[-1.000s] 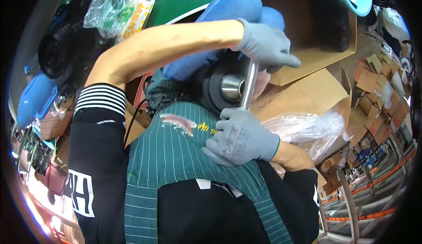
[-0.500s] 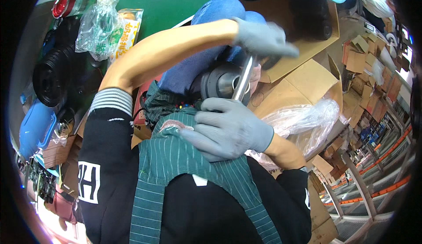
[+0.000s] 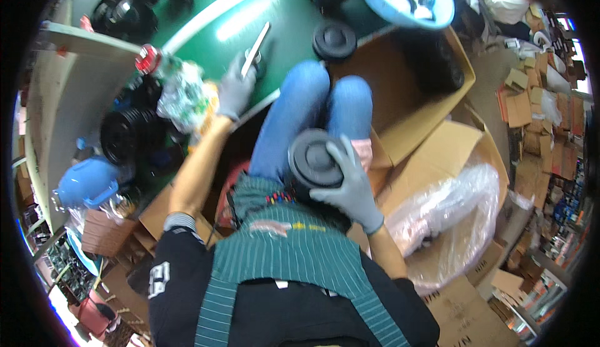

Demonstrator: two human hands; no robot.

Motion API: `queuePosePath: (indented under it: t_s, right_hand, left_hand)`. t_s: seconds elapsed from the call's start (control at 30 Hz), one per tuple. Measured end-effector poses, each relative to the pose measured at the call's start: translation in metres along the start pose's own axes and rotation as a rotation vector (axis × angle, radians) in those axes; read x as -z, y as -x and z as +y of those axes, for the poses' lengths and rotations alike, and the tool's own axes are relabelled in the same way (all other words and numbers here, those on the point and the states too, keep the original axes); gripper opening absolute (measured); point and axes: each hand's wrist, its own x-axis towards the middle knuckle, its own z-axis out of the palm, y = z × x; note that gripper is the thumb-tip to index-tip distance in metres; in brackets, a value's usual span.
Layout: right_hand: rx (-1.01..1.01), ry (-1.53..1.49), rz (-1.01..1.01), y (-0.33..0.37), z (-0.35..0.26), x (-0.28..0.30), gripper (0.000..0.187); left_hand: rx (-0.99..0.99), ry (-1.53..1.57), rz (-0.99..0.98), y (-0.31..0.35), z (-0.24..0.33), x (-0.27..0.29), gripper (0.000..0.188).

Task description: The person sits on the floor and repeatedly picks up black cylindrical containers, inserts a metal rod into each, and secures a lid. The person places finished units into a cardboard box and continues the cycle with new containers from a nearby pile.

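My left hand [image 3: 236,91], in a grey glove, is over the green table at the left, closed around a slim bright metal bar [image 3: 256,48]. The bar points up and to the right; its lower end is hidden by the hand. On my lap sits a thick, round black part [image 3: 314,158] with a ringed face turned up. My right hand [image 3: 353,191], also gloved in grey, grips that part from its right side, with fingers bent over the rim. What lies beneath the part is hidden.
Another black disc [image 3: 334,39] lies on the green table [image 3: 228,31]. A light blue basin [image 3: 406,17] of shiny pieces stands beyond it. Right of my knees are an open cardboard box [image 3: 431,144] and crumpled clear plastic [image 3: 431,222]. A red-lidded jar [image 3: 150,59] and plastic bags [image 3: 187,97] are at left.
My left hand has swung from above my lap to the table at left, taking the metal bar along. My right hand has left the bar's lower end and now grips the black part, its ringed face up.
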Motion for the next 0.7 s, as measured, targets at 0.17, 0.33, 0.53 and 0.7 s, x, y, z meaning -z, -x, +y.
queuePosePath:
  t_s: [0.17,0.33,0.53,0.7]
  right_hand:
    - [0.164,0.058,0.174,-0.003,-0.018,0.029,0.106]
    - [0.035,-0.843,0.441,-0.046,-0.027,0.067,0.093]
    - [-0.067,-1.401,-0.124,-0.180,-0.039,0.023,0.089]
    - [-0.236,-1.440,-0.264,-0.242,-0.041,-0.007,0.091]
  left_hand:
    - [0.139,-0.242,-0.071,0.012,0.019,0.004,0.075]
    - [-0.703,-0.122,0.004,0.048,0.077,0.095,0.089]
    - [-0.770,-0.019,0.196,0.044,0.104,0.117,0.089]
    - [-0.399,-0.024,0.328,-0.068,0.122,0.152,0.072]
